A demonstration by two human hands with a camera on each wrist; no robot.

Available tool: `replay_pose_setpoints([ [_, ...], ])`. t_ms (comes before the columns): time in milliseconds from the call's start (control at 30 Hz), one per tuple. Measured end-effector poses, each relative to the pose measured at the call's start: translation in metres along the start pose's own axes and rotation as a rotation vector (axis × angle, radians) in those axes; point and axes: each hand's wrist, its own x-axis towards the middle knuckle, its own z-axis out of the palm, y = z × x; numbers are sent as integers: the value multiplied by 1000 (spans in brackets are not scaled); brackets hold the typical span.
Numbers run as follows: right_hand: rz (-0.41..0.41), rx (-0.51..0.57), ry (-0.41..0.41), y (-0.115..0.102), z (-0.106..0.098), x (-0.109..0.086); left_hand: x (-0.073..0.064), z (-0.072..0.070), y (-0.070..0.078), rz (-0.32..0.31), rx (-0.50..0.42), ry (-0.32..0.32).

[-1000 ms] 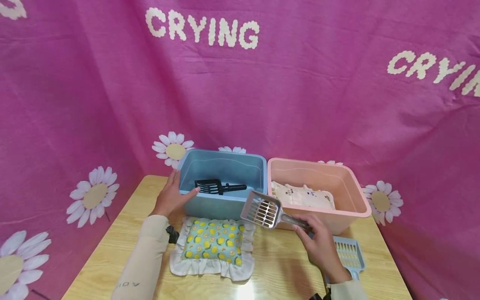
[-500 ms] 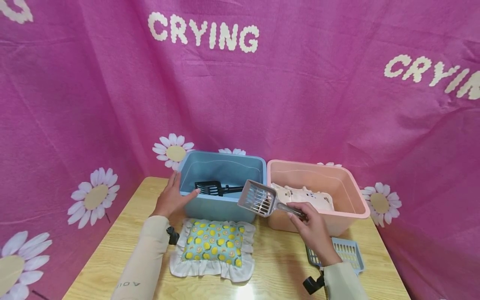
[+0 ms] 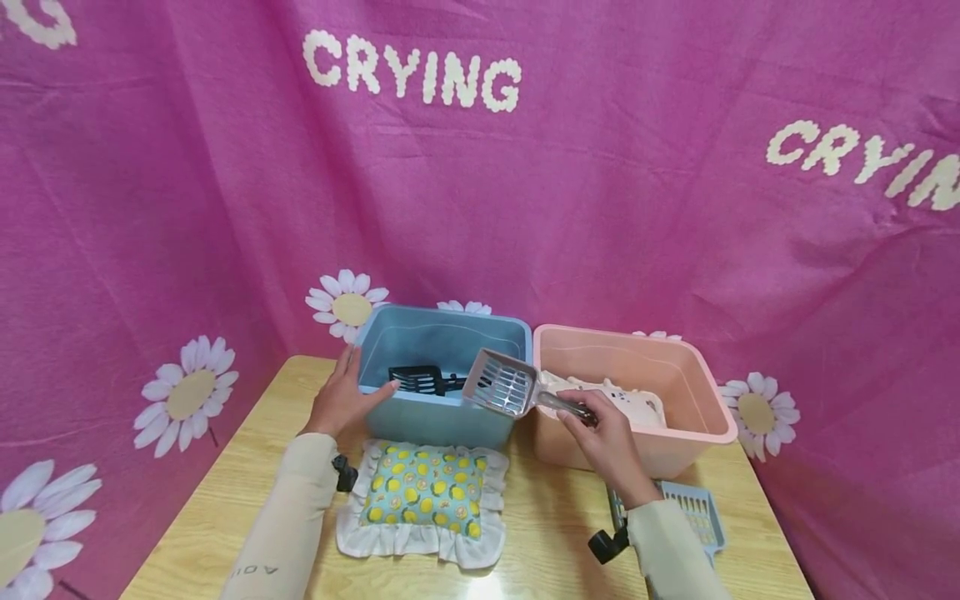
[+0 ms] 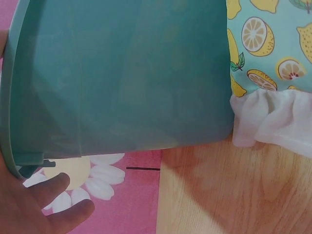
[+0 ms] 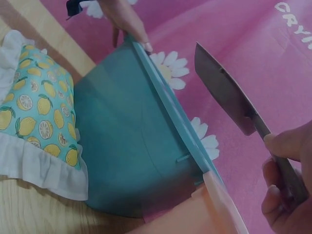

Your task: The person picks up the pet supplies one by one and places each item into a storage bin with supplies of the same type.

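The right hand (image 3: 603, 437) holds a grey scoop (image 3: 517, 387) by its handle, the grip closed around it with the thumb along the top. The scoop is in the air, its slotted head over the front right corner of a blue bin (image 3: 442, 419) and its handle reaching across the front of a pink bin (image 3: 558, 446). The left hand (image 3: 343, 402) rests at the blue bin's front left corner; its grip is wide, thumb on the front rim and fingers spread at the side.

Inside the blue bin lies a black scoop (image 3: 417, 380), with the grey one covering part of its handle in the head view. The pink bin stands just beside the blue one, on its right, and contains a cream cloth item (image 3: 636, 405) with small printed marks.

A lemon-print cushion (image 3: 423, 492) with a white frill lies on the wooden bench (image 3: 551, 550), in front of the blue bin. Near the right forearm is a pale blue scoop (image 3: 697, 510). A magenta curtain (image 3: 570, 208) with daisies and white lettering hangs behind.
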Motion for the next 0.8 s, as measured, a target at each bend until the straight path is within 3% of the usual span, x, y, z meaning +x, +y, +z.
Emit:
replay_pose_setpoints([
  [467, -47, 18, -12, -3, 16, 19, -1, 0, 1, -11, 1, -11],
  [800, -28, -6, -38, -4, 23, 30, -2, 1, 2, 5, -1, 11],
])
